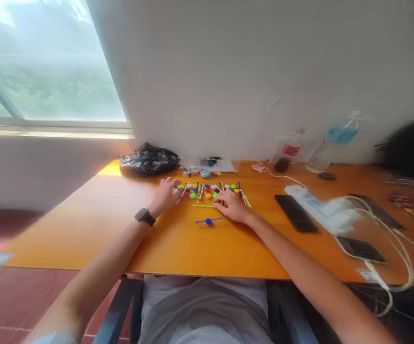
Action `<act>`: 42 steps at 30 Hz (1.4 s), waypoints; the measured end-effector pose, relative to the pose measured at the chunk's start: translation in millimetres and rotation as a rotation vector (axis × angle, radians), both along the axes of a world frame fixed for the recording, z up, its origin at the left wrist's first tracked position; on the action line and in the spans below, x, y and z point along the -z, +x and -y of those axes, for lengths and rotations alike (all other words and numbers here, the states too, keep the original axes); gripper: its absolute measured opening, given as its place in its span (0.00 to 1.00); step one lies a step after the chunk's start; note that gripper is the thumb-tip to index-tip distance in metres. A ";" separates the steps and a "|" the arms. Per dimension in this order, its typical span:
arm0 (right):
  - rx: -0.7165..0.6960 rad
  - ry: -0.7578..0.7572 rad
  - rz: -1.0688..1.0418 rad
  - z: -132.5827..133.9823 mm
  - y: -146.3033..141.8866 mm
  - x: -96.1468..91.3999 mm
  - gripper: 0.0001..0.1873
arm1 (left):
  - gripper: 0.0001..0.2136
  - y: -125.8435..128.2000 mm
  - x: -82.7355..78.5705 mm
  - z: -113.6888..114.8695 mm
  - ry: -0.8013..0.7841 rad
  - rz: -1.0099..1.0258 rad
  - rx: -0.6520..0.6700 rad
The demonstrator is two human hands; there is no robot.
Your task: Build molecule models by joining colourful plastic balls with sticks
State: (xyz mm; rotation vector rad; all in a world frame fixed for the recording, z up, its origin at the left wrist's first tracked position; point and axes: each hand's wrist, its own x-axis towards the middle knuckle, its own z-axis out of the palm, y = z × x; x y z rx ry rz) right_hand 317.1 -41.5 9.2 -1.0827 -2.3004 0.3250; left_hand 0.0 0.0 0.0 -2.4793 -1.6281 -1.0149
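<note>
Right hand pinches the green rod by its end; left hand rests with loose fingers on the coloured pieces. Judgement: keep the rod flat on the table, steadying neighbouring pieces.

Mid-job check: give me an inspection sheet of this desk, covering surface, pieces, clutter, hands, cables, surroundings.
Surface: orange desk, against a white wall.
Job's things: row of small coloured pieces; green stick; blue stick with ball.
Clutter: black bag, phone, papers, plastic bottle.
Hands: left hand on the row's left end; right hand at the green stick; grip unclear.
Cables: white cable looping at right.
Surroundings: window at left, red tile floor.
</note>
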 end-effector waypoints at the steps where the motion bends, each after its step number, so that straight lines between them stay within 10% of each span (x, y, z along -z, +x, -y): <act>1: -0.008 -0.001 0.003 0.3 -0.6 0.1 0.06 | 0.14 1.0 1.0 0.3 -0.016 -0.023 -0.022; 42: -0.031 -0.024 -0.043 8.0 -0.2 -3.8 0.05 | 0.10 4.2 12.0 -6.2 -0.131 0.220 -0.095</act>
